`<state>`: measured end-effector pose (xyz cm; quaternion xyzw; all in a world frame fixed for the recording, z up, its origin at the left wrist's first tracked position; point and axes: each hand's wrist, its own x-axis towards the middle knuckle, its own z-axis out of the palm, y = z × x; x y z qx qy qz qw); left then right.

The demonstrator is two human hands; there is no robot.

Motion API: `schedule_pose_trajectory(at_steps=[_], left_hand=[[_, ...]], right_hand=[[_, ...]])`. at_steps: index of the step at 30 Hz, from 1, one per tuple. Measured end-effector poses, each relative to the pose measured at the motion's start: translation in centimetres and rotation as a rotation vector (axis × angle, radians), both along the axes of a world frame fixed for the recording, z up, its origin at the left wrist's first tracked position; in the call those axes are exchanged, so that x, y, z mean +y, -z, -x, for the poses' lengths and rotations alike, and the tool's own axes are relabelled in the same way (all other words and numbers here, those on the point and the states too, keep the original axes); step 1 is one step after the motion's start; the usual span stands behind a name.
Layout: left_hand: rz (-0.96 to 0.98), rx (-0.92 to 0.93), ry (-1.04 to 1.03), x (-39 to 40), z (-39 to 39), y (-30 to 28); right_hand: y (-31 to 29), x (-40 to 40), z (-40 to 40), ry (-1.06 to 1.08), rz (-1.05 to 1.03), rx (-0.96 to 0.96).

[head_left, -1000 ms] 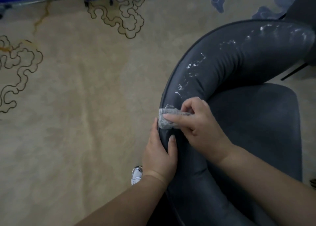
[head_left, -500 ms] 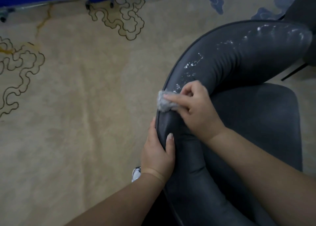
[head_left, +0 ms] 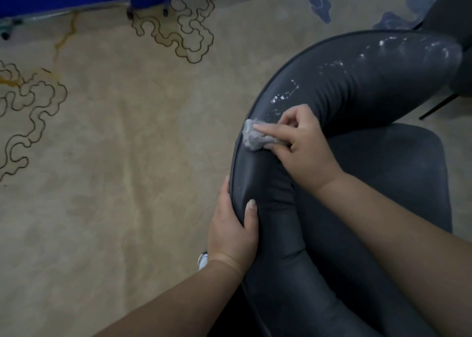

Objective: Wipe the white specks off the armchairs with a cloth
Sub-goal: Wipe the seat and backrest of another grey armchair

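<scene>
My right hand (head_left: 304, 147) pinches the cloth (head_left: 255, 138) against the armchair (head_left: 357, 91); my left hand (head_left: 233, 232) grips its backrest edge.

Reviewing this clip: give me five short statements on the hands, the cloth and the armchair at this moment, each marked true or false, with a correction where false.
1. The right hand presses a cloth against the armchair's padded backrest. True.
2. The left hand holds a second cloth. False: it grips the backrest's edge, with no cloth.
3. White specks remain on the backrest beyond the cloth. True.
4. The cloth lies on the carpet. False: it is on the backrest, under the right hand's fingers.
5. The armchair is bright red. False: it is dark grey.
</scene>
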<state>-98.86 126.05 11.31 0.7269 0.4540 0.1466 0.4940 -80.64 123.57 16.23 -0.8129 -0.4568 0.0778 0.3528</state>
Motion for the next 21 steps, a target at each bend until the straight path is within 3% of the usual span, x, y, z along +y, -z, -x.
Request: schedule_pose_trajectory(at_steps=[8, 14, 18, 21], left_hand=[[-0.016, 0.029, 0.026, 0.2, 0.0, 0.1], [-0.016, 0.045, 0.029, 0.0, 0.1, 0.0], [-0.019, 0.047, 0.033, 0.1, 0.1, 0.1], [-0.025, 0.046, 0.026, 0.0, -0.1, 0.1]], right_hand=[[1.0, -0.9, 2.4, -0.01, -0.067, 0.028], [1.4, 2.0, -1.6, 0.267, -0.092, 0.159], [1.9, -1.4, 3.8, 0.173, -0.13, 0.177], [1.5, -1.3, 2.7, 0.08, -0.091, 0.111]])
